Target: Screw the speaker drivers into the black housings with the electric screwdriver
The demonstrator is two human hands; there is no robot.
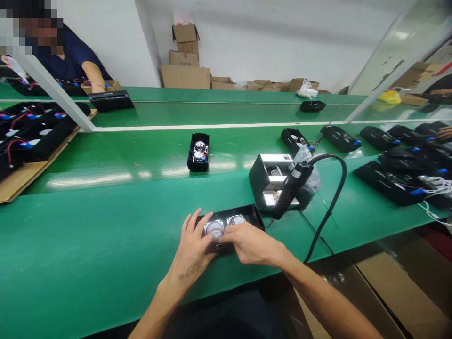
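A black speaker housing [252,215] lies on the green bench in front of me, with two round silver speaker drivers [214,229] set side by side in it. My left hand [194,240] grips its left end, fingers over the far edge and thumb near the left driver. From the right, my right hand [249,242] reaches over the housing, its fingertips pinched together between the drivers. A thin reddish wire shows faintly there; whatever is inside the pinch is hidden. Just beyond the housing's right end, a soldering iron [291,188] with a black handle rests at its stand [263,181].
Another open housing [198,153] lies farther back on the belt. Several black housings [384,181] with wires crowd the right side. A board [38,172] carries more at left. The iron's black cable [335,207] loops over the bench edge. A co-worker's arm [94,75] is across the bench.
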